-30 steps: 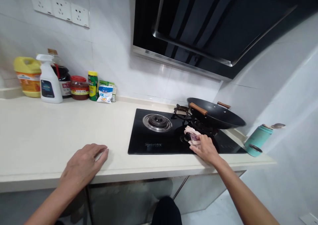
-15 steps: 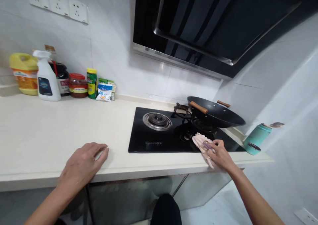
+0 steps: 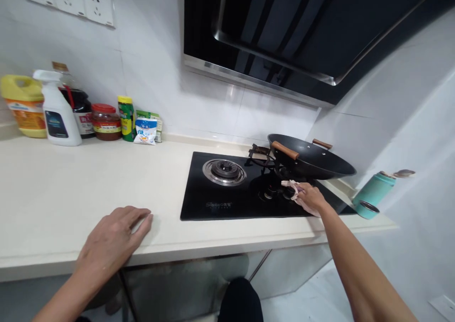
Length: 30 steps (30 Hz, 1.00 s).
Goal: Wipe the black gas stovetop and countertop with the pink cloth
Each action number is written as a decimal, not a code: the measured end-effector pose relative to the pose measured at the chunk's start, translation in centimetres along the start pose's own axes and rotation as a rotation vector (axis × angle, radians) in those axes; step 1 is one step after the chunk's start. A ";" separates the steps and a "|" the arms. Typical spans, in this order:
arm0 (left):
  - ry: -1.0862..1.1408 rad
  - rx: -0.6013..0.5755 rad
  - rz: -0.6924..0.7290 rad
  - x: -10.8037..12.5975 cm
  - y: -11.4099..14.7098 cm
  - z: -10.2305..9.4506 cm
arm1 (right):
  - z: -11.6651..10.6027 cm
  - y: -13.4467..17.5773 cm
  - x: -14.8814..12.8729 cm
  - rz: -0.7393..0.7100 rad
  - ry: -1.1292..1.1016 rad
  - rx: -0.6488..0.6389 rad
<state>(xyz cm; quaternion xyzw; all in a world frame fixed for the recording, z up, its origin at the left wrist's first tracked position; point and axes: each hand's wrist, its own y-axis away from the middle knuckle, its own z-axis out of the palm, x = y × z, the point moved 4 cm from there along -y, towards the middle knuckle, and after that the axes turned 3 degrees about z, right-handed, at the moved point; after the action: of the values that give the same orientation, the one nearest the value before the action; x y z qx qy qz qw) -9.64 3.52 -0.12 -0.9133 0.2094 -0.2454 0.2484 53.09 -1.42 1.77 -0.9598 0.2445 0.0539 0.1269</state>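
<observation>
A: Taking the stove (image 3: pixel 245 202) as our landmark, where is the cloth (image 3: pixel 292 186)?

B: On its front right part, pale pink and bunched, just beside the black knobs (image 3: pixel 270 192); the right hand (image 3: pixel 313 200) is over it, fingers closed on the fabric; part of the cloth is hidden beneath the hand, so I cannot tell its full shape.

A: And the left hand (image 3: pixel 112 234)?

B: Resting on the pale desk (image 3: pixel 149 175), to the left of the stove and near its front corner; the fingers are loosely curved, with nothing gripped in them.

A: What is on the stove itself?

B: A black wok (image 3: pixel 320 158) with wooden handles, at its back right; a burner (image 3: pixel 224 170) with a metal ring, on its left side; a dark pan support (image 3: pixel 260 156), at its rear edge.

A: And around it?

B: Well to its left, along the wall, a yellow jug (image 3: pixel 24 106), a white spray bottle (image 3: pixel 61 116), a dark bottle (image 3: pixel 81 108), a red-lidded jar (image 3: pixel 105 123), a green container (image 3: pixel 126 119) and a small packet (image 3: pixel 145 131); just to its right, a turquoise container (image 3: pixel 377 188); above it, a black range hood (image 3: pixel 277 38).
</observation>
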 end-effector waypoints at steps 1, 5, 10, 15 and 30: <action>-0.016 -0.009 0.000 0.0 0.0 0.0 | 0.1 -0.7 -0.1 0.000 -0.027 -0.005; -0.051 -0.016 -0.016 0.0 0.0 -0.1 | 0.7 -3.0 -0.6 -0.018 -0.135 -0.069; -0.067 -0.018 0.008 -0.2 -0.2 0.2 | 1.1 -5.4 -2.6 -0.081 -0.188 -0.148; -0.077 -0.022 0.017 -0.7 0.0 0.4 | 1.9 -7.6 -6.2 -0.123 -0.094 -0.214; -0.075 0.058 0.001 -1.0 -0.2 0.1 | 2.7 -9.6 -15.6 -0.191 0.093 -0.231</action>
<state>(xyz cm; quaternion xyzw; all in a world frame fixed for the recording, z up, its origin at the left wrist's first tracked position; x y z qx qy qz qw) -10.33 4.20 -0.41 -0.9141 0.1934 -0.2168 0.2827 43.99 14.58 3.81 -0.9884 0.1497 0.0248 0.0087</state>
